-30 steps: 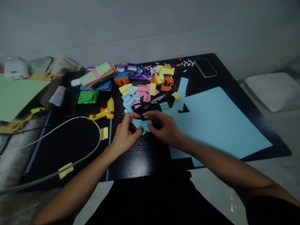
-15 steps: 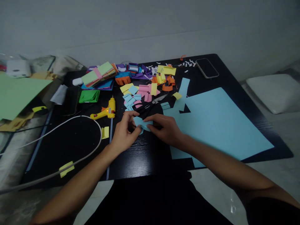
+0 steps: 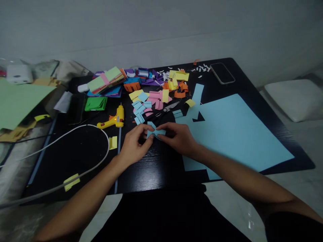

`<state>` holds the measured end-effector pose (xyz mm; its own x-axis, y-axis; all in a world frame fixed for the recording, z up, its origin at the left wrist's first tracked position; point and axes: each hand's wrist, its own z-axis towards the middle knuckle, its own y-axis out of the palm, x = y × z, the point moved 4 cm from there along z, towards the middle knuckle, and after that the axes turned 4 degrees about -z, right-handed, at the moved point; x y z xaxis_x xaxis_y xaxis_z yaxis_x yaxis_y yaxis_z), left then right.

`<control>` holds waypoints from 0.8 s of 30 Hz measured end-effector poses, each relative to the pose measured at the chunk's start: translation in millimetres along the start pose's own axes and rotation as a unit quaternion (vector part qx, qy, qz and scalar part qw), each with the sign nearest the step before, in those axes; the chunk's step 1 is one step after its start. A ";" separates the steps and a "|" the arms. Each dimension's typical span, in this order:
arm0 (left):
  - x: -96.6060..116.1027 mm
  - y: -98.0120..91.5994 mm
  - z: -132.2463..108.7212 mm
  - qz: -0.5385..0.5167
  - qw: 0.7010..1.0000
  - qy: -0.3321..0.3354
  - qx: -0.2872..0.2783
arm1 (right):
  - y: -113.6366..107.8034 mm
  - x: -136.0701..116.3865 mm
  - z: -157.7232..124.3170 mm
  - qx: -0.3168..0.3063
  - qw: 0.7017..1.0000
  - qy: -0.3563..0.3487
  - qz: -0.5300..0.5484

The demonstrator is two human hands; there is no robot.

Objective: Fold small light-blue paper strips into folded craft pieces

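Between my hands is a small folded piece of light blue paper point(image 3: 152, 126), its flaps sticking out around my fingertips. My left hand point(image 3: 136, 141) pinches its left side between thumb and fingers. From the other side my right hand point(image 3: 178, 137) pinches it the same way. Just beyond them lie scissors point(image 3: 171, 107) with dark handles, and a heap of small folded blue paper pieces point(image 3: 139, 109). Large light blue sheets point(image 3: 242, 134) reach under my right forearm.
A yellow glue gun point(image 3: 117, 117) with a lit orange light lies at left, its pale cable point(image 3: 108, 151) looping toward me. Pink paper pieces point(image 3: 156, 97), yellow and orange scraps, a green folded stack point(image 3: 96, 103) and a phone point(image 3: 222, 73) lie further back.
The blue paper piece has turned and bent in my fingers, so a flap now stands up between my hands. Both hands have stayed in nearly the same place.
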<state>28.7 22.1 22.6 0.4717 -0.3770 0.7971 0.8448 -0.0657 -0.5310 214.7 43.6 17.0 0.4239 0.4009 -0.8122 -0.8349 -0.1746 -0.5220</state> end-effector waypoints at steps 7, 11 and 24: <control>2.2 0.0 0.7 -0.006 1.000 -0.003 0.005 | 0.6 -4.8 -3.1 0.013 0.996 -0.071 -0.051; 0.8 1.4 1.1 -0.047 0.999 -0.026 -0.002 | 2.7 -6.3 -5.3 0.041 0.990 -0.115 -0.076; -9.5 8.5 2.4 -0.217 0.970 -0.112 -0.001 | 10.6 -13.7 -13.1 0.065 0.986 -0.144 -0.048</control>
<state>32.0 27.3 11.3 0.1155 -0.1023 0.9880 0.9756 -0.1754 -0.1322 204.6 24.5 19.2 0.4024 0.6519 -0.6428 -0.8413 -0.0137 -0.5405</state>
